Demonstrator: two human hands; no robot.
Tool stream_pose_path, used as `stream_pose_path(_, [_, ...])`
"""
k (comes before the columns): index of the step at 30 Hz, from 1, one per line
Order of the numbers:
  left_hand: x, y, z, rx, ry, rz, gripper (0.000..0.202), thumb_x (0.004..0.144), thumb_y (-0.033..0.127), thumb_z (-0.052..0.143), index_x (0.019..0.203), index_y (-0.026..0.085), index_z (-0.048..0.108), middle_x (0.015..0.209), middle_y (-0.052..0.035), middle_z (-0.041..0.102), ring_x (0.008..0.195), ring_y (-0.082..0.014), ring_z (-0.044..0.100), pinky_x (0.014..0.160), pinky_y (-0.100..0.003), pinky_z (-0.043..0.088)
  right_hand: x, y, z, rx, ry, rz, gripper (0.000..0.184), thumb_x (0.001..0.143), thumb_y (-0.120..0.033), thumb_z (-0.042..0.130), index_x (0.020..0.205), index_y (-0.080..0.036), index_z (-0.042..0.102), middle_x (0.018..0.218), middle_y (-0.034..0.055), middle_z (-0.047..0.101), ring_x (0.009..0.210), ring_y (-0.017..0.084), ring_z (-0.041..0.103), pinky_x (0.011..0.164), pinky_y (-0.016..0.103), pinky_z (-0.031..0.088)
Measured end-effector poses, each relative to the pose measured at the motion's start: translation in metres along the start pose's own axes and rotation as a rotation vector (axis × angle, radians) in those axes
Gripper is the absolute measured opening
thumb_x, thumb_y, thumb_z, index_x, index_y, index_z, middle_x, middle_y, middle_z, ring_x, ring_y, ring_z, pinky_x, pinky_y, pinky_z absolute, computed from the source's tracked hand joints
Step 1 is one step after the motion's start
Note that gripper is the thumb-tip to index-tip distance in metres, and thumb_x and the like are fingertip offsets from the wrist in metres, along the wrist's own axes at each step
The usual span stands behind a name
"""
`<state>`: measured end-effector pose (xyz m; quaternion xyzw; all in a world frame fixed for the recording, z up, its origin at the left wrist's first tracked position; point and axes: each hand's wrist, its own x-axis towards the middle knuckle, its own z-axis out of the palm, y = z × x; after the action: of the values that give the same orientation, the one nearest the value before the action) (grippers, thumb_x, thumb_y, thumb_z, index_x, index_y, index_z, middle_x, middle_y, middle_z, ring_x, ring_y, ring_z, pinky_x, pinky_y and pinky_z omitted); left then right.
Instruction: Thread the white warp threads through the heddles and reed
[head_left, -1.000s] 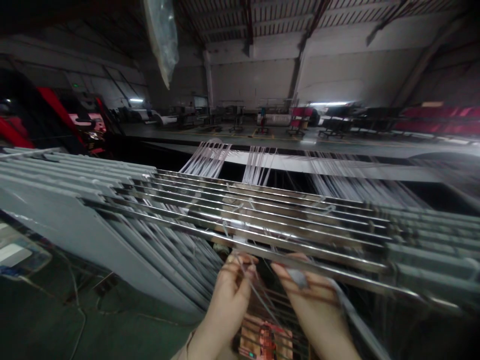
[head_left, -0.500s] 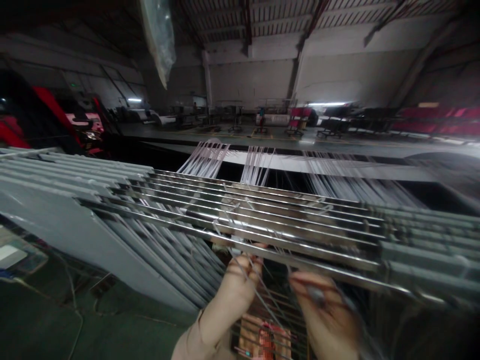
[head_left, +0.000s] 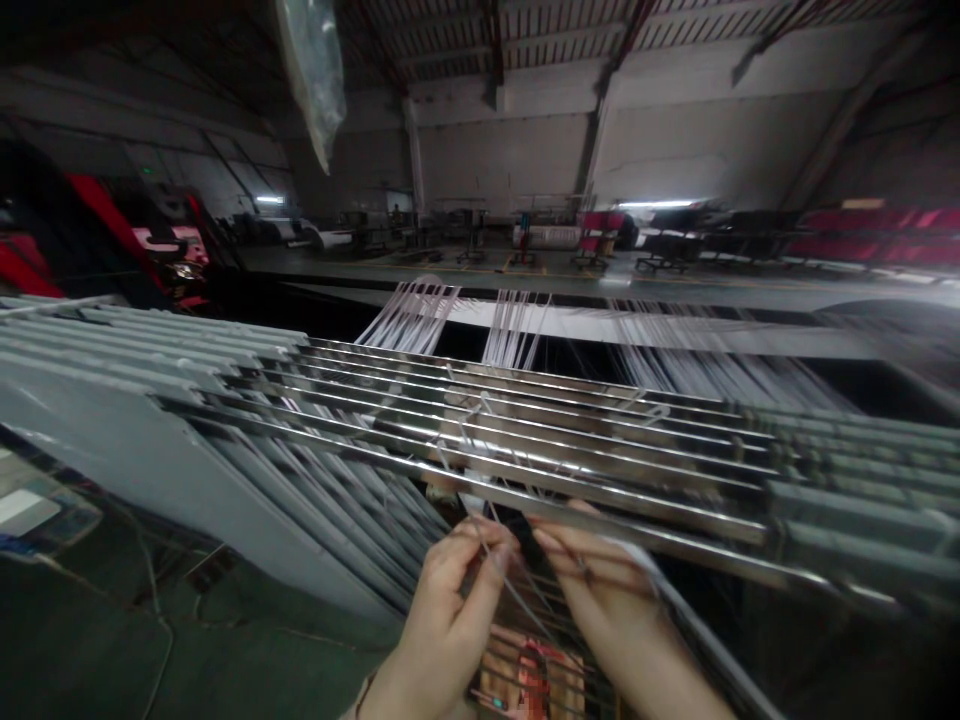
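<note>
My left hand [head_left: 454, 590] is raised just under the nearest steel bar [head_left: 600, 510] of a loom frame, its fingertips pinched on thin white threads [head_left: 510, 585] that run down between the hands. My right hand [head_left: 600, 590] sits beside it, fingers curled and pinched on the same threads, next to a small dark part [head_left: 525, 535] hanging from the bar. Both hands sit behind fine horizontal wires. Bundles of white warp yarn [head_left: 517, 330] stretch away beyond the row of steel bars.
Grey frame panels [head_left: 127, 400] fan out to the left, more grey bars [head_left: 862, 480] to the right. A red and pink object [head_left: 536, 675] lies below the hands. A clear plastic sheet [head_left: 315, 70] hangs overhead. Distant machines [head_left: 600, 240] stand on the hall floor.
My right hand has moved left and up, back close to my left hand under the bar. My left hand stays pinched on the threads.
</note>
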<state>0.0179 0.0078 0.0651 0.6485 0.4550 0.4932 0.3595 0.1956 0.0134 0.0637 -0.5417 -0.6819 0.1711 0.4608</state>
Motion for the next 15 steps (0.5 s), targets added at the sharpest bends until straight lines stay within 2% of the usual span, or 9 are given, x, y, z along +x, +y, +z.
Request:
stream_pose_path(3, [-0.002,0.008,-0.001,0.142,-0.143,0.177,0.022,0.090,0.021,0.051,0.094,0.023,0.072,0.095,-0.0062,0.073,0.094,-0.0214,0.066,0.090,-0.029,0.048,0.007,-0.012,0.005,0.018,-0.073,0.015,0.028,0.089,-0.034,0.052,0.087,-0.026,0.078,0.090,0.0032,0.078,0.083,0.022,0.074,0.076,0.031,0.062])
stream_pose_path(5, [0.000,0.010,0.001,0.188,-0.211,0.184,0.023,0.088,0.017,0.050,0.090,0.023,0.072,0.092,-0.0059,0.073,0.090,-0.0212,0.067,0.085,-0.029,0.050,0.008,-0.014,0.003,0.026,-0.058,0.033,0.028,0.089,-0.031,0.052,0.080,-0.024,0.078,0.082,0.0035,0.078,0.073,0.020,0.075,0.063,0.024,0.061])
stream_pose_path(8, [0.011,0.002,0.008,0.078,-0.140,0.055,0.021,0.087,0.022,0.051,0.084,0.023,0.072,0.090,-0.0063,0.073,0.090,-0.0224,0.067,0.086,-0.032,0.050,-0.004,-0.011,-0.010,0.001,0.031,0.080,0.023,0.086,-0.030,0.057,0.075,-0.024,0.077,0.074,0.0032,0.076,0.068,0.021,0.073,0.061,0.025,0.061])
stream_pose_path(10, [0.024,-0.008,0.016,-0.081,-0.023,-0.064,0.012,0.081,0.030,0.061,0.079,0.023,0.070,0.088,-0.0074,0.071,0.093,-0.0247,0.065,0.088,-0.036,0.050,-0.017,-0.009,-0.022,-0.048,0.125,0.071,0.018,0.084,-0.035,0.061,0.079,-0.025,0.076,0.079,0.0035,0.076,0.075,0.022,0.073,0.069,0.028,0.061])
stream_pose_path(11, [0.032,-0.013,0.020,-0.148,0.026,-0.124,0.010,0.076,0.033,0.066,0.076,0.023,0.069,0.086,-0.0078,0.070,0.092,-0.0256,0.065,0.087,-0.036,0.051,-0.024,-0.008,-0.028,-0.075,0.160,0.023,0.018,0.085,-0.037,0.061,0.083,-0.026,0.076,0.084,0.0032,0.076,0.081,0.023,0.073,0.075,0.029,0.061])
stream_pose_path(13, [0.046,-0.021,0.027,-0.237,0.064,-0.228,0.017,0.068,0.038,0.072,0.071,0.022,0.066,0.073,-0.0067,0.068,0.080,-0.0245,0.065,0.073,-0.034,0.054,-0.035,-0.006,-0.037,-0.120,0.172,-0.096,0.018,0.088,-0.037,0.059,0.089,-0.030,0.075,0.091,0.0006,0.075,0.088,0.020,0.073,0.081,0.026,0.059])
stream_pose_path(15, [0.054,-0.021,0.027,-0.288,0.010,-0.288,0.023,0.068,0.043,0.070,0.070,0.021,0.064,0.061,-0.0039,0.063,0.059,-0.0195,0.061,0.054,-0.029,0.050,-0.042,-0.004,-0.042,-0.148,0.101,-0.199,0.017,0.091,-0.032,0.057,0.094,-0.032,0.074,0.093,-0.0017,0.075,0.090,0.017,0.073,0.082,0.022,0.058])
